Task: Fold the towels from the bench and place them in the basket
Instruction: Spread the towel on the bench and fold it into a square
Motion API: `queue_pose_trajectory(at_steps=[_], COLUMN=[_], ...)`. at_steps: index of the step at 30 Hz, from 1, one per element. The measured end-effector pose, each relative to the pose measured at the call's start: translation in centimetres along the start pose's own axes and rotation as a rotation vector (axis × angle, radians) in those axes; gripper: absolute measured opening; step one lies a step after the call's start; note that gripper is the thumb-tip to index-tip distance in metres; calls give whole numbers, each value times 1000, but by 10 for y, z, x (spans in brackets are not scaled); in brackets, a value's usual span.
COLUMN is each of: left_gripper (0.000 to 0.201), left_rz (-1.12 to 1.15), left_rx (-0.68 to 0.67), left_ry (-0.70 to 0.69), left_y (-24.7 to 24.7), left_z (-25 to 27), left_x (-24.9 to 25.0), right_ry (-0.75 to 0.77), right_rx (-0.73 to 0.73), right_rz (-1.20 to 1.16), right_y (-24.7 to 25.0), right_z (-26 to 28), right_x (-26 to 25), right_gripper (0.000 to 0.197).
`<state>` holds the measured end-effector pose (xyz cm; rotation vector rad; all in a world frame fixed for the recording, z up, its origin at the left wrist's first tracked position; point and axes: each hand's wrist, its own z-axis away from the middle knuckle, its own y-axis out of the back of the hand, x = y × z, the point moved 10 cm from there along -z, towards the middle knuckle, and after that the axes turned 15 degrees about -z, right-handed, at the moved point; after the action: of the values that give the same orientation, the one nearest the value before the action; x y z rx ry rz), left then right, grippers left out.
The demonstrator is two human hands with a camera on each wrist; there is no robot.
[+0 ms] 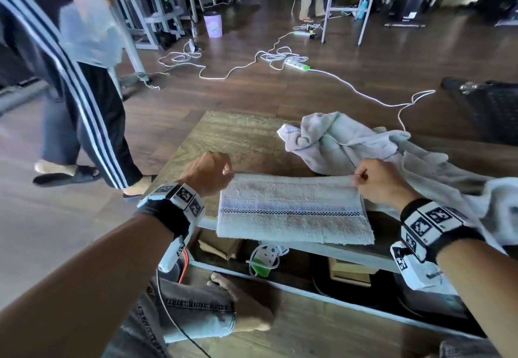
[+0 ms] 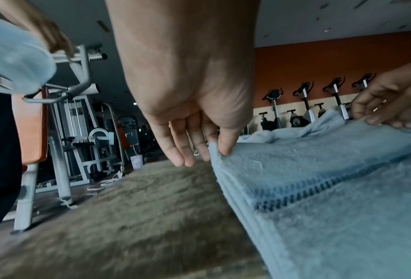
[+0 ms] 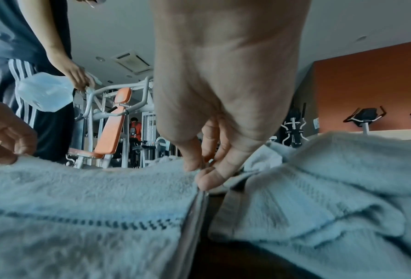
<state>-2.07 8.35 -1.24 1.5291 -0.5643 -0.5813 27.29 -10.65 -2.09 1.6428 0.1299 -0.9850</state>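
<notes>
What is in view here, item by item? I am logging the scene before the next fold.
folded towel: one, pale blue-grey with dark checked stripe, flat on the bench near edge
unfolded towels: crumpled pale pile, count unclear, bench right side
bench: one, wood-grain top
power strips: white with green ends, floor beyond
bystander: striped dark trousers, left
left hand: pinches folded towel's far left corner
right hand: pinches its far right corner

The wooden table (image 1: 224, 139) carries a folded towel (image 1: 294, 214) at its near edge and a crumpled towel heap (image 1: 350, 144) just behind.
</notes>
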Motion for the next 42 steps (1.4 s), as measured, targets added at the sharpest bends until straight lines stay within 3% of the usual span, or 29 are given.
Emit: queue_pose_trajectory(at_steps=[2,6,9,11,14,16,18,22,27,30,33,37,39,42], left_gripper=[6,7,12,12,20,23,12,31,36,32,21,23,24,28], left_rz=[5,164,241,235,204,275,349,275,369,374,374,362,314,195], left_rx=[67,337,476,433,97,-45,-27,-10,-21,24,78,58,115,188], left_ry=[0,51,39,20,52,111,189,357,521,551,548,528,440,161], left_y=[29,86,95,72,5,-29,-38,-39,-37,-29,-21,-28,-27,-23], left_z=[4,22,50,65,78,88,94,96,96,97,97,94,89,81], left_x=[1,-11,-12,-8,-6,-7,-7,-5,-12,-20,-24,-29,-21,14], right_ry=[21,215,392,385,146,39,-32,-186,-215,-160,-131,-175,-158,96], right_rx=[53,343,399,309,29,21,109,163,198,267,258,113,132,191], right_rz=[-58,-199,-257,-266,-153,-105,-72,-64,-107,-136,-161,-74,-43,-46], right_y=[19,71,77,60,11,-5,-6,-11,-10,-3,-1,-12,-11,-12], right_z=[4,26,51,62,72,81,87,91,87,87,91,93,93,92], right_x=[-11,-38,-46,-33,13,36,46,52,47,43,35,35,35,13], right_gripper=[20,2,7,15,12,11,12,21,21,19,20,28,20,15])
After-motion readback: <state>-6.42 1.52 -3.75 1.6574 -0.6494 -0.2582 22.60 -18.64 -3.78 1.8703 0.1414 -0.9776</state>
